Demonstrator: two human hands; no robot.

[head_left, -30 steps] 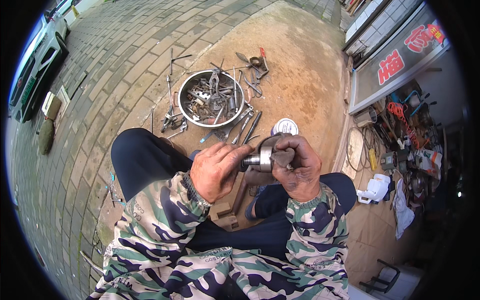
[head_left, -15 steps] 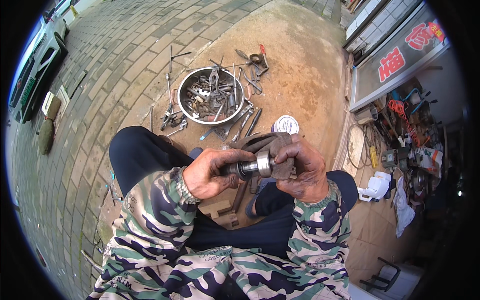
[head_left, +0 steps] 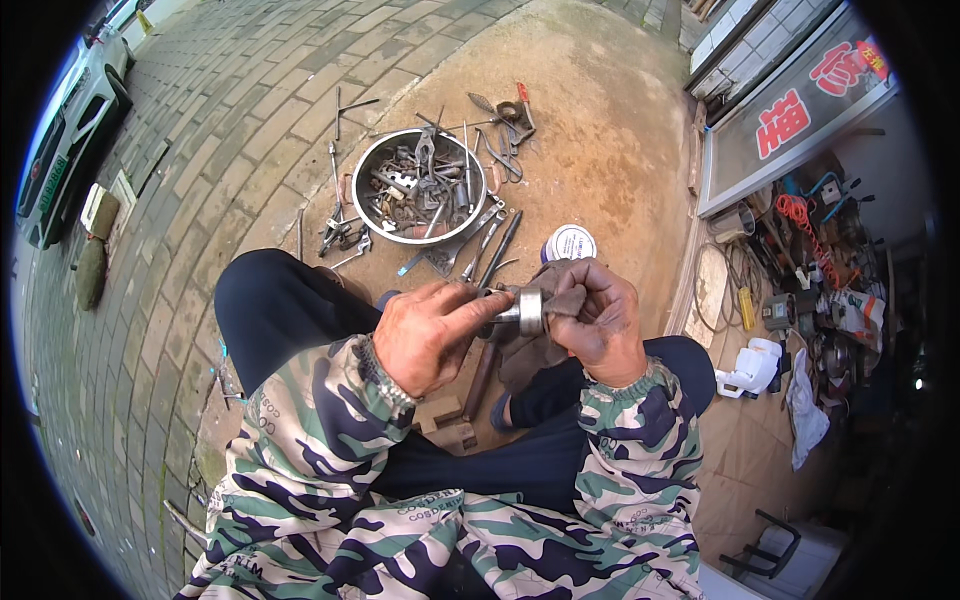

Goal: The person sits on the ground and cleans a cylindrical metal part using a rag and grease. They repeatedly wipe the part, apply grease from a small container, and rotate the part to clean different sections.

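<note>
Between my hands, above my lap, is a shiny metal shaft with a wide bearing ring (head_left: 531, 312) at its right end. My left hand (head_left: 428, 332) is closed around the shaft's left part, its fingers lying over the top and hiding most of it. A dirty grey-brown rag (head_left: 528, 360) hangs below and behind the ring. My right hand (head_left: 601, 323) pinches a fold of this rag at the ring's right face. Just beyond my hands stands a round tub with a white lid (head_left: 572, 245).
A metal basin (head_left: 361, 207) full of tools and parts stands ahead, with pliers (head_left: 500, 155) and wrenches (head_left: 485, 245) around it. Wooden blocks (head_left: 447, 432) lie between my legs. At right are a white jug (head_left: 752, 368) and a cluttered doorway; a parked car (head_left: 62, 150) is far left.
My left hand has turned over the shaft, its fingers now on top. The right hand has shifted its hold on the rag, which now hangs lower beneath the ring.
</note>
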